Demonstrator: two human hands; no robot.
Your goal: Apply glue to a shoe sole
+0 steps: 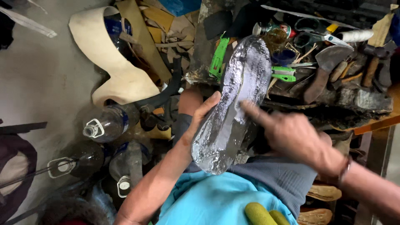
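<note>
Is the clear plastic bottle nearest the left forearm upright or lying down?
Lying down: the plastic bottle rests on its side, neck pointing left.
</note>
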